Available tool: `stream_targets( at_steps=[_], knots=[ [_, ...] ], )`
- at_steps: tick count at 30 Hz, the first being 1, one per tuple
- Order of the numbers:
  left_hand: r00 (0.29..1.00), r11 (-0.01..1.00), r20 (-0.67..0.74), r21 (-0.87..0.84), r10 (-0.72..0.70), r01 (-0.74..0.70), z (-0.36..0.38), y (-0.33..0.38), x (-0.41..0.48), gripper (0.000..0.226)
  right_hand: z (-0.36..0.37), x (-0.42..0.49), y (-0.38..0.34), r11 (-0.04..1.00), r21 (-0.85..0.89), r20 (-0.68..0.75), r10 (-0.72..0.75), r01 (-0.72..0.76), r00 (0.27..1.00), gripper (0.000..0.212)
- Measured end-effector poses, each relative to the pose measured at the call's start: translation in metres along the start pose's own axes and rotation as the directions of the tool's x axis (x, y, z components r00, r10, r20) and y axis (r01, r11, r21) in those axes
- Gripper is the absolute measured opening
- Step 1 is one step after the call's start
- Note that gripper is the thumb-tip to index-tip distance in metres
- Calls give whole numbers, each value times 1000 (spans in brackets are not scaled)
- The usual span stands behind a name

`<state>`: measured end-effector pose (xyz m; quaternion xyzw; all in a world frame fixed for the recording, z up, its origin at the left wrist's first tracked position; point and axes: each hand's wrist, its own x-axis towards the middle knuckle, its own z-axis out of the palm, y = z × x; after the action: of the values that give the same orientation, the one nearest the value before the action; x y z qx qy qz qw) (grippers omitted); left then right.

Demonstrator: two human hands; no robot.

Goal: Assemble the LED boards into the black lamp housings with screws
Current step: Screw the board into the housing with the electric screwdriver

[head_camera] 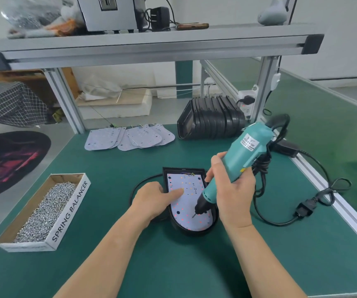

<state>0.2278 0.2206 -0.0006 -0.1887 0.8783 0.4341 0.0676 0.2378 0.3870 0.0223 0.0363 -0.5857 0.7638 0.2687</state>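
Note:
A black lamp housing [174,226] lies on the green mat with a white LED board [184,203] seated inside it. My left hand [151,201] rests on the housing's left edge, its index finger pressing the board. My right hand [233,190] grips a teal electric screwdriver [237,160], tilted, with its bit on a screw [193,216] near the board's lower end. A cardboard box of screws [44,211] sits at the left. Spare LED boards [130,137] lie fanned out at the back, beside a row of black housings [212,121].
The screwdriver's black cable [315,201] loops over the mat to the right, with a plug lying loose. An aluminium frame and shelf [151,46] stand over the back of the bench. A metal rail [334,203] borders the right side.

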Motion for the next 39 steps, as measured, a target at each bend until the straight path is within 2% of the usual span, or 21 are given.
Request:
stream_targets(
  at_steps=[6,8,10,11,12,13,15,18,21,26,30,34,39],
  knots=[
    [1000,998,-8,62,17,-16,3,-3,-3,44,7,6,-15,998,29,249,-53,47,967,16],
    [1000,1000,-19,14,14,-14,1,-4,-6,52,10,9,-16,998,24,208,-67,63,976,15],
    [1000,975,-18,-220,-14,10,-7,-4,-6,45,12,10,-15,998,39,55,-41,39,998,14],
    [999,904,2,-426,-48,45,-13,-3,-5,33,11,11,-14,998,63,-36,-8,10,999,15],
    [996,777,47,-622,-79,91,-19,-1,-5,19,10,13,-13,996,91,-115,30,-20,993,17],
    [992,643,88,-756,-86,123,-26,1,-7,14,7,15,-11,991,122,-174,68,-47,982,19],
    [989,465,141,-873,-54,150,-36,3,-10,28,0,18,-9,979,185,-237,130,-87,963,24],
    [981,383,193,-909,35,165,-40,9,-19,23,-7,21,-8,964,236,-273,185,-121,944,25],
    [965,386,259,-895,48,221,-34,17,-26,12,-9,24,-10,955,262,-315,221,-139,923,20],
    [946,491,323,-829,31,267,-21,27,-34,12,-9,32,-19,950,284,-354,233,-133,906,20],
    [936,456,346,-843,57,284,-16,30,-39,7,-8,36,-24,949,290,-359,226,-122,906,27],
    [901,496,419,-810,113,314,-19,27,-41,21,-3,39,-29,949,294,-364,219,-112,905,20],
    [891,475,439,-813,120,336,-17,28,-42,21,8,38,-29,954,283,-354,201,-100,913,19]
  ],
)
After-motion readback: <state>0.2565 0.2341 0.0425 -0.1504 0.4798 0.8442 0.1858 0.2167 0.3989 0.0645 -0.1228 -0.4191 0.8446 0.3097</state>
